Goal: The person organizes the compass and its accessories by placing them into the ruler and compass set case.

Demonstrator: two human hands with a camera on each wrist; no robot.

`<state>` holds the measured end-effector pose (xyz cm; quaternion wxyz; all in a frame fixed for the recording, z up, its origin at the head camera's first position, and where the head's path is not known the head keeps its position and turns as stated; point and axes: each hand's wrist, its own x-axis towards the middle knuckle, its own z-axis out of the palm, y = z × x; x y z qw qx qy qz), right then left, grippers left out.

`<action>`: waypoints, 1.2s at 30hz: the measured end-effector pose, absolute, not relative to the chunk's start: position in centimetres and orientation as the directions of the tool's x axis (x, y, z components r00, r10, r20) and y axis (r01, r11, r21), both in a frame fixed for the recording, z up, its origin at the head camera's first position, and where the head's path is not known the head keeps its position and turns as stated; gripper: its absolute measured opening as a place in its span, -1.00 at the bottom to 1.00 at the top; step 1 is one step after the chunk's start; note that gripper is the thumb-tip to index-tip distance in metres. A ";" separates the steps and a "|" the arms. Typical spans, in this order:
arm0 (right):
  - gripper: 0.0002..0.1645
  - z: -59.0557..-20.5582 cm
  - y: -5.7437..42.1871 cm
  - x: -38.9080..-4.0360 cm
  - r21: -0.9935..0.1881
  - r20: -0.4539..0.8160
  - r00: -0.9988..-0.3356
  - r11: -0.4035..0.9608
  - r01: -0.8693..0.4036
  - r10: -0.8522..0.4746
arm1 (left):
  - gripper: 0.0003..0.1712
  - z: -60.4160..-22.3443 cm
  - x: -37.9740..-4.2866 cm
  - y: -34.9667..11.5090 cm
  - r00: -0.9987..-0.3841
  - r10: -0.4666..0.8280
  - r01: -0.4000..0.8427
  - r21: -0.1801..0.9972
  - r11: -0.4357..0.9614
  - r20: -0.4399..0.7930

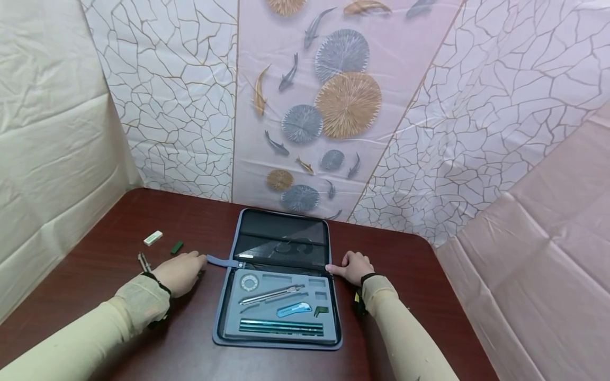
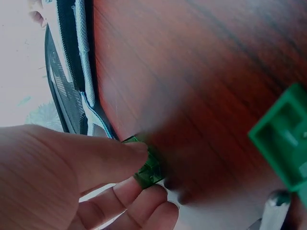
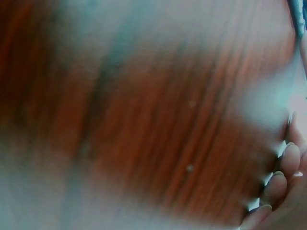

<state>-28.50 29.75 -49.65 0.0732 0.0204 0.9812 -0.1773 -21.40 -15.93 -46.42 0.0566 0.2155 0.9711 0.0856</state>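
Observation:
My left hand (image 1: 180,272) pinches a small translucent green plastic piece (image 2: 151,167) between thumb and fingers, just left of an open zippered case (image 1: 220,317). In the case's grey tray lie a white ring-shaped piece (image 1: 249,282), a silver compass (image 1: 271,295), a light-blue utility knife (image 1: 294,309), a small dark-green piece (image 1: 321,311) and several green pencils (image 1: 281,327). At the case's right edge, near the hinge, my right hand (image 1: 356,269) touches with its thumb. Its other fingers (image 3: 276,187) rest by the tabletop.
Left on the brown table (image 1: 391,254) lie a white eraser (image 1: 153,238), a green box-like piece (image 1: 177,247) and a silver metal tool (image 1: 143,262), partly behind the left wrist. A blue strap (image 1: 221,261) sticks out from the case. Patterned cloth (image 1: 181,95) hangs behind.

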 end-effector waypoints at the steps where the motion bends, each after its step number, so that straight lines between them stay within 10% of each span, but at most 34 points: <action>1: -0.21 -49.7 29.8 -28.5 -0.343 -0.151 -0.988 0.937 0.066 0.014 | -0.81 -46.4 -21.4 -15.9 -0.899 0.431 0.412 0.189 0.891 -0.072; 22: -0.21 -49.4 29.8 -28.3 -0.358 -0.153 -0.988 0.931 0.076 0.022 | -0.82 -41.9 -19.7 -3.0 -0.760 0.645 0.581 0.360 0.730 -0.079; 36: -0.19 -50.2 30.0 -28.8 -0.345 -0.133 -0.990 0.935 0.080 0.035 | -0.68 -42.5 -20.0 8.4 -0.661 0.744 0.735 0.115 0.668 -0.101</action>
